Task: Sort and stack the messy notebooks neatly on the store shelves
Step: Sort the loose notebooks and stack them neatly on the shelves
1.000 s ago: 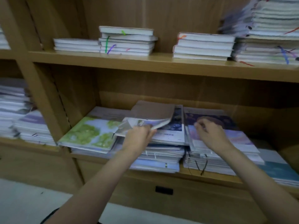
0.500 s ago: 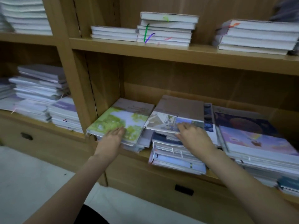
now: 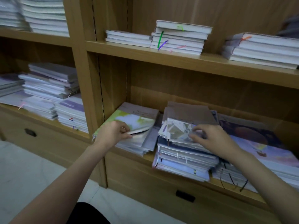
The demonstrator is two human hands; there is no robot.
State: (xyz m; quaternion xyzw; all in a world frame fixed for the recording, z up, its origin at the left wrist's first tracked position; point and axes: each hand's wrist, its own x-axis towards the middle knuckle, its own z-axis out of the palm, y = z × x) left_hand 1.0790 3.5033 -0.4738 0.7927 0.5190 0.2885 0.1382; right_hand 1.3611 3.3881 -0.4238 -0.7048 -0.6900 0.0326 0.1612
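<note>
Evidently the green-covered notebook (image 3: pixel 132 118), top of the left pile on the lower shelf (image 3: pixel 145 156), is thin, light and limp: its near edge bows up where the left hand (image 3: pixel 111 135) pinches it, so a grip nearer the spine would likely hold it flatter. The right hand (image 3: pixel 212 139) rests curled fingertips on the middle stack (image 3: pixel 182 152) (glossy covers, probably slippery); whether it actually grips a notebook cannot be told.

Pale wooden store shelves (image 3: pixel 161 55) held notebooks in muted tones.
A flat green-and-white patterned notebook (image 3: pixel 134 118) lay beside a plain brown-covered notebook (image 3: pixel 189 113); a large purple-and-lilac illustrated notebook (image 3: pixel 258 143) sat at right, and white stacked books (image 3: pixel 179 38) carried green, purple and pink ribbons.
</note>
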